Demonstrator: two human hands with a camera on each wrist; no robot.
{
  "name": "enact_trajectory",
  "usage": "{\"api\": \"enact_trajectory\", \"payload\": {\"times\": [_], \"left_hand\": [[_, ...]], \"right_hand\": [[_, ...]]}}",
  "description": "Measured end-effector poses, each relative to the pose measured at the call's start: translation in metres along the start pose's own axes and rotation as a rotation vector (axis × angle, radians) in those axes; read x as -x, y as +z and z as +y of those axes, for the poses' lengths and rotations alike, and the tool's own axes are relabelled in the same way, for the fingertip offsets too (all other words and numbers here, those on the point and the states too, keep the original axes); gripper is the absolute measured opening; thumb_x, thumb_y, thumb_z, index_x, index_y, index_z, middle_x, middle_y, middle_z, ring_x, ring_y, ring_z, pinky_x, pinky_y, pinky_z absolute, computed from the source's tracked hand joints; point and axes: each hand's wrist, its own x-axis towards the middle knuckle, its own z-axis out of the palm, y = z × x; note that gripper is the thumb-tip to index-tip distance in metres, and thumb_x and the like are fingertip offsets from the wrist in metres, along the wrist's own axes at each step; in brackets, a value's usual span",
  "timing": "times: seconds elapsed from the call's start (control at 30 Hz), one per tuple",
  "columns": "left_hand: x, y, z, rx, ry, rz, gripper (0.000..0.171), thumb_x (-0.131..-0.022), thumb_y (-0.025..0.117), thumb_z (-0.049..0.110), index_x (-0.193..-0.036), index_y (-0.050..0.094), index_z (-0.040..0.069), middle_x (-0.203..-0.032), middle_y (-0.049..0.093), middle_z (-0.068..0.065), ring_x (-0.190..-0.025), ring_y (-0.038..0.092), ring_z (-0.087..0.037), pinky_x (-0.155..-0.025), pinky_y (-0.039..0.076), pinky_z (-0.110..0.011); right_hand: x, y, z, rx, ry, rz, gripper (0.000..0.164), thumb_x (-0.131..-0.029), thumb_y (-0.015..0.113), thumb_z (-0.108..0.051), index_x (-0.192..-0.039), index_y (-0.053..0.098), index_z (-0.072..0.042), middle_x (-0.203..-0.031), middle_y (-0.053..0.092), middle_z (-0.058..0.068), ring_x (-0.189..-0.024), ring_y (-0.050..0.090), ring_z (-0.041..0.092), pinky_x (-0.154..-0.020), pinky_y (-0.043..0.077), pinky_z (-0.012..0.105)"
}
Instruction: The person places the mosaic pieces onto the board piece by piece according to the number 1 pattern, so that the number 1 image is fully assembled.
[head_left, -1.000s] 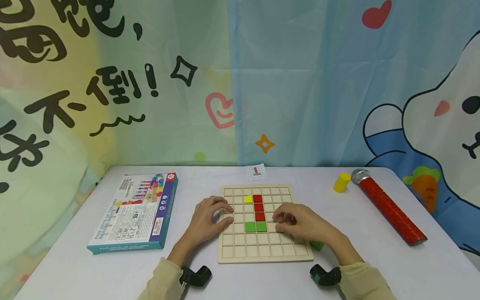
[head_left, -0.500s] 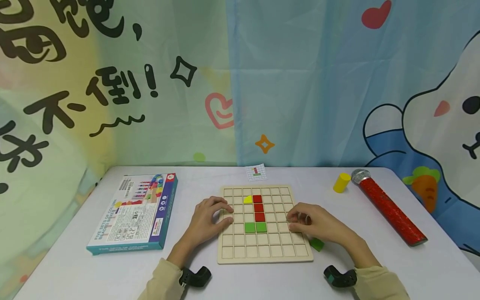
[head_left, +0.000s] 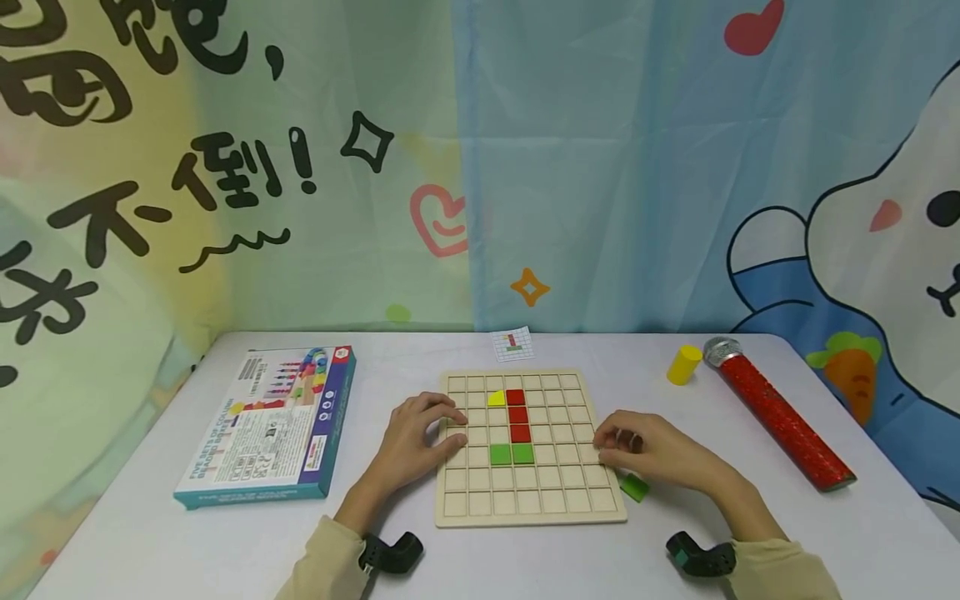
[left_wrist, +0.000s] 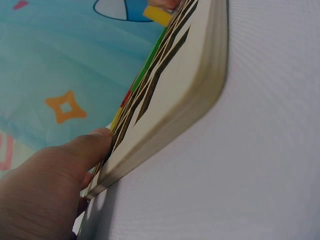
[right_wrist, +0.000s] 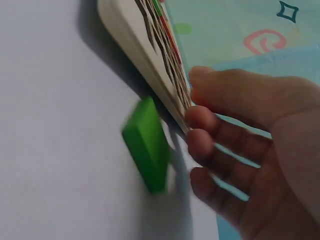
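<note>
A wooden grid board [head_left: 525, 502] lies flat on the table. Red squares [head_left: 517, 415] form a column on it, with a yellow piece [head_left: 497, 399] at upper left and two green squares [head_left: 512, 454] at the bottom. My left hand [head_left: 416, 435] rests at the board's left edge, its thumb [left_wrist: 92, 147] on the top face. Beside the right edge hovers my right hand [head_left: 652, 448], fingers loosely bent and nothing between them. Below those fingertips, close by the board, a green block [right_wrist: 147, 147] lies on the table.
Behind the board lies a small pattern card [head_left: 512, 343]. A flat game box [head_left: 262, 433] occupies the left side. To the right stand a yellow cylinder [head_left: 684, 365] and a lying red tube with a silver end [head_left: 783, 417]. A printed curtain [head_left: 585, 167] hangs behind the table.
My right hand has drawn back to the right, from over the board to its right edge, uncovering more of the green block. The left hand has stayed in place.
</note>
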Motion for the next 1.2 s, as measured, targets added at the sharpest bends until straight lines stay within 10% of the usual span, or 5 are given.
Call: {"api": "enact_trajectory", "payload": {"times": [0.3, 1.2], "left_hand": [[0.000, 0.001, -0.001, -0.006, -0.001, 0.002, 0.019, -0.082, 0.072, 0.033, -0.099, 0.069, 0.026, -0.118, 0.059, 0.000, -0.114, 0.052, -0.024, -0.101, 0.032, -0.054], [0.000, 0.001, 0.001, -0.005, 0.004, 0.004, 0.018, -0.082, 0.072, 0.032, -0.099, 0.069, 0.026, -0.117, 0.060, 0.000, -0.115, 0.052, -0.024, -0.101, 0.031, -0.055]], "right_hand": [[0.013, -0.012, 0.012, -0.073, 0.110, -0.152, 0.023, -0.083, 0.071, -0.026, -0.098, 0.060, -0.014, -0.080, 0.057, -0.003, -0.073, 0.052, 0.005, -0.063, 0.043, 0.020], [0.025, -0.025, 0.022, -0.140, 0.169, -0.206, 0.032, -0.078, 0.075, -0.019, -0.106, 0.059, -0.011, -0.086, 0.053, 0.004, -0.075, 0.047, 0.010, -0.061, 0.039, 0.022]]}}
